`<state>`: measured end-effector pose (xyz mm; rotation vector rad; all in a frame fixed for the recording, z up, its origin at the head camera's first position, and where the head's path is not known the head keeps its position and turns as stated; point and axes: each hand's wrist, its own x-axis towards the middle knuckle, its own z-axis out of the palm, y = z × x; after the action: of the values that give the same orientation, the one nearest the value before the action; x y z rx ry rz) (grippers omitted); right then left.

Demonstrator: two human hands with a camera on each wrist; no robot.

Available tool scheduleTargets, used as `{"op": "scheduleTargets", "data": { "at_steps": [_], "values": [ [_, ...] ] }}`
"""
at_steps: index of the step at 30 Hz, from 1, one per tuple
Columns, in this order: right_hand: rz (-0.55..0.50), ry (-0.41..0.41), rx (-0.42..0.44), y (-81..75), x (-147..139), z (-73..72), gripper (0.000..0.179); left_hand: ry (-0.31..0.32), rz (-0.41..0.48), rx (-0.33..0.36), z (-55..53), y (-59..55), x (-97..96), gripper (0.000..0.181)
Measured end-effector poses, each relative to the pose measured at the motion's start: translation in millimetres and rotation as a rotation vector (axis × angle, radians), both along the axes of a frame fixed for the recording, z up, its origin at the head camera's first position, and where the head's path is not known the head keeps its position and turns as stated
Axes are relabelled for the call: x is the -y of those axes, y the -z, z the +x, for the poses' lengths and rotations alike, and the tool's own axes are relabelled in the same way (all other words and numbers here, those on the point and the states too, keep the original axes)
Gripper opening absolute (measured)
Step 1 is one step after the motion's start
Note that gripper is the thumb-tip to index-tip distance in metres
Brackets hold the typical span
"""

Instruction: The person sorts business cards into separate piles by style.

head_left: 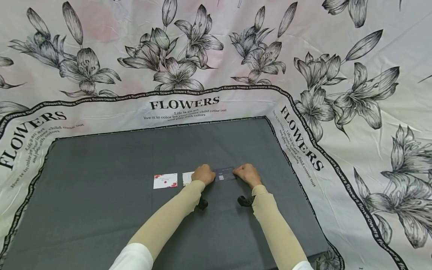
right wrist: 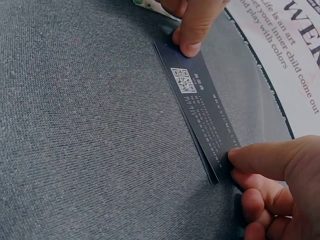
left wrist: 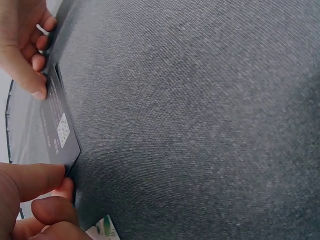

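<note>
Between both hands lies a dark business card [head_left: 225, 174] with a white QR code and small pale print. A second dark edge shows under it along the near side in the right wrist view, like another card beneath. My left hand [head_left: 204, 174] pinches the left end, thumb on top near the QR code. At the opposite end my right hand [head_left: 248, 175] grips the corner between thumb and curled fingers. Just left of my left hand, a white card [head_left: 186, 178] is partly covered by that hand; a green leaf print shows on its corner [left wrist: 105, 227] in the left wrist view.
Farther left lies a white card with red floral corners [head_left: 165, 181]. Everything rests on a dark grey cloth [head_left: 101, 195] with a white floral border [head_left: 189, 108] along its far and side edges. Black wrist devices [head_left: 245, 201] hang under the forearms.
</note>
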<state>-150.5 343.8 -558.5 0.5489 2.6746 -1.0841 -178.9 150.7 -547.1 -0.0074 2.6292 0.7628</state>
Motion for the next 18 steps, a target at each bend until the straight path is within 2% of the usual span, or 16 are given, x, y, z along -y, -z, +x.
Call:
{"op": "scheduleTargets", "data": {
  "at_steps": [6,10,13,18],
  "values": [
    [0.035,-0.007,0.015,-3.6,1.4,0.4,0.022,0.035,-0.027,-0.035,3.5,-2.4,-0.4,0.042],
    [0.063,-0.004,0.014,-3.4,3.4,0.3,0.022,0.065,-0.045,-0.093,5.9,-2.6,-1.6,0.036],
    [0.089,-0.007,0.004,-1.9,5.6,1.0,0.023,0.106,-0.078,-0.167,8.5,2.0,-3.3,0.03],
    [0.109,-0.027,-0.012,2.3,8.4,1.1,0.029,0.189,-0.162,-0.33,13.0,11.0,-6.5,0.025]
  ]
}}
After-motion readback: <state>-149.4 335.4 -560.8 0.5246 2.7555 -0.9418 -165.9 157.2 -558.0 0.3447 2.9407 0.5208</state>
